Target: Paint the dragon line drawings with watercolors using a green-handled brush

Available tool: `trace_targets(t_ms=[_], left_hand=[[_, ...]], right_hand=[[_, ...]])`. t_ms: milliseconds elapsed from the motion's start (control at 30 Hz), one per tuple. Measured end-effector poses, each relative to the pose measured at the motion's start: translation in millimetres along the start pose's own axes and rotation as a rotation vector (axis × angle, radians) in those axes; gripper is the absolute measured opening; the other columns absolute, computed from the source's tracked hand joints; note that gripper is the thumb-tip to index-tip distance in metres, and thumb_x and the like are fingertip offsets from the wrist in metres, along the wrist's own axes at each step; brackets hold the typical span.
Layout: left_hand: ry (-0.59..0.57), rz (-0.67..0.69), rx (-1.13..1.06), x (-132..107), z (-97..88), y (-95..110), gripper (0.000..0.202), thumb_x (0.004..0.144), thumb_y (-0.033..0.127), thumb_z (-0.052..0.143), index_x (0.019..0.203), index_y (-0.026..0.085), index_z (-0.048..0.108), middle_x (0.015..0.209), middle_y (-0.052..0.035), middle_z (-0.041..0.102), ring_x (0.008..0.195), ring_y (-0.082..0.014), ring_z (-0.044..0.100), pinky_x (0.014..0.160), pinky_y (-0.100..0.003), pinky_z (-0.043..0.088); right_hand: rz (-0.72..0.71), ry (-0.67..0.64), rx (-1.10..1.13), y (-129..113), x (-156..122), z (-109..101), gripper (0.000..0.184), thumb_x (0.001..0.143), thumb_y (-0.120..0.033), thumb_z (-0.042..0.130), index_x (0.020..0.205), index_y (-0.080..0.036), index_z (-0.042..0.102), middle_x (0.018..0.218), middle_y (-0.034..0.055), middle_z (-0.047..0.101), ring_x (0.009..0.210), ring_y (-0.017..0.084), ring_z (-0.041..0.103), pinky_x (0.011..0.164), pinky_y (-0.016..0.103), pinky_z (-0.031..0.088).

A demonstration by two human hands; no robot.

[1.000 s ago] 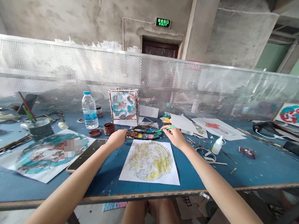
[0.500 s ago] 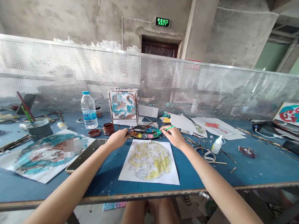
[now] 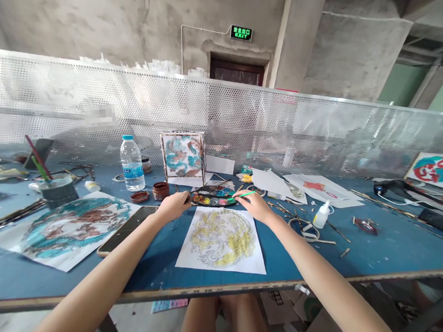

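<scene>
My left hand (image 3: 174,205) is closed at the left end of a dark paint palette (image 3: 208,204), its fingertips on the rim. Several colours of paint lie in the palette's wells. In my right hand (image 3: 252,204) is a thin green paintbrush (image 3: 248,193), pinched near the palette's right end with its tip over the wells. Just in front of the palette lies a white sheet (image 3: 222,269) with a round line drawing, partly painted yellow. Behind the palette stands a framed turquoise and brown picture (image 3: 184,157).
To the left are a water bottle (image 3: 132,165), a brown paint jar (image 3: 161,191), a phone (image 3: 125,232), a painted sheet (image 3: 66,260) and a brush pot (image 3: 58,191). A glue bottle (image 3: 321,215), twigs and papers (image 3: 271,181) lie rightward. A perforated metal screen (image 3: 240,113) runs behind.
My right hand has shifted slightly down, and the brush now reaches further left over the palette's right wells. My left hand and the drawing stay where they were.
</scene>
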State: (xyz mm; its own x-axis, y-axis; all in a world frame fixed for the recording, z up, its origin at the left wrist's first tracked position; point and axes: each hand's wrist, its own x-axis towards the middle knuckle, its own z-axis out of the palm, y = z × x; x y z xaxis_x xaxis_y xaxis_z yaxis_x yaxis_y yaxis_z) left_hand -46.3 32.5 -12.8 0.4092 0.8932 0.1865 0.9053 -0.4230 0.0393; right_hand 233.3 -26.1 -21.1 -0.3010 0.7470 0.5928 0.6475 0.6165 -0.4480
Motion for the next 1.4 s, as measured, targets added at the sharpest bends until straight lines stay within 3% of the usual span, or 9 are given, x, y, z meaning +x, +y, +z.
trace_targets(t_ms=[567,700,833,1100,1300,1400], left_hand=[[-0.011,-0.02,-0.005,-0.6,-1.9,3.9,0.028,0.084,0.033,0.037,0.1,0.018,0.054,0.095,-0.0094,0.064,0.087,-0.0246,0.06,0.066,-0.029,0.044],[-0.013,-0.018,-0.013,-0.4,-1.8,3.4,0.03,0.084,0.035,0.036,0.1,0.018,0.055,0.096,-0.0096,0.064,0.087,-0.0254,0.06,0.068,-0.031,0.045],[-0.034,-0.026,-0.006,-0.5,-0.2,2.6,0.029,0.084,0.035,0.039,0.102,0.018,0.053,0.099,-0.0094,0.063,0.089,-0.0248,0.06,0.068,-0.03,0.045],[-0.034,-0.016,0.035,-1.6,-2.9,4.2,0.03,0.086,0.036,0.036,0.101,0.017,0.054,0.097,-0.0099,0.063,0.088,-0.0254,0.061,0.068,-0.031,0.045],[-0.039,-0.02,0.05,-2.7,-5.6,5.1,0.028,0.085,0.034,0.037,0.1,0.018,0.054,0.097,-0.0092,0.064,0.087,-0.0247,0.061,0.067,-0.029,0.044],[-0.031,-0.007,0.046,-1.9,-4.4,3.0,0.027,0.084,0.035,0.038,0.099,0.019,0.054,0.096,-0.0083,0.063,0.086,-0.0242,0.061,0.066,-0.029,0.044]], right_hand=[[-0.022,0.039,-0.017,4.8,0.3,-0.2,0.024,0.088,-0.025,0.044,0.094,-0.021,0.067,0.096,0.0049,0.068,0.09,0.019,0.061,0.081,0.031,0.045],[0.035,0.146,-0.071,7.0,0.9,-5.9,0.027,0.089,-0.028,0.041,0.097,-0.019,0.065,0.098,0.006,0.067,0.091,0.02,0.061,0.08,0.03,0.044],[0.131,0.208,-0.116,15.1,0.7,-10.4,0.03,0.089,-0.03,0.039,0.092,-0.016,0.066,0.092,0.0073,0.068,0.076,0.019,0.062,0.071,0.029,0.045],[0.166,0.149,-0.123,30.8,-0.1,-4.8,0.027,0.086,-0.028,0.043,0.075,-0.017,0.065,0.081,0.0062,0.069,0.069,0.02,0.064,0.065,0.027,0.045],[0.149,0.164,-0.074,34.6,-0.1,-6.0,0.025,0.087,-0.028,0.042,0.081,-0.018,0.064,0.088,0.0061,0.069,0.077,0.019,0.064,0.071,0.028,0.046],[0.147,0.138,-0.09,35.3,0.2,-5.6,0.025,0.087,-0.028,0.042,0.079,-0.018,0.064,0.081,0.0058,0.069,0.074,0.019,0.064,0.069,0.028,0.045]])
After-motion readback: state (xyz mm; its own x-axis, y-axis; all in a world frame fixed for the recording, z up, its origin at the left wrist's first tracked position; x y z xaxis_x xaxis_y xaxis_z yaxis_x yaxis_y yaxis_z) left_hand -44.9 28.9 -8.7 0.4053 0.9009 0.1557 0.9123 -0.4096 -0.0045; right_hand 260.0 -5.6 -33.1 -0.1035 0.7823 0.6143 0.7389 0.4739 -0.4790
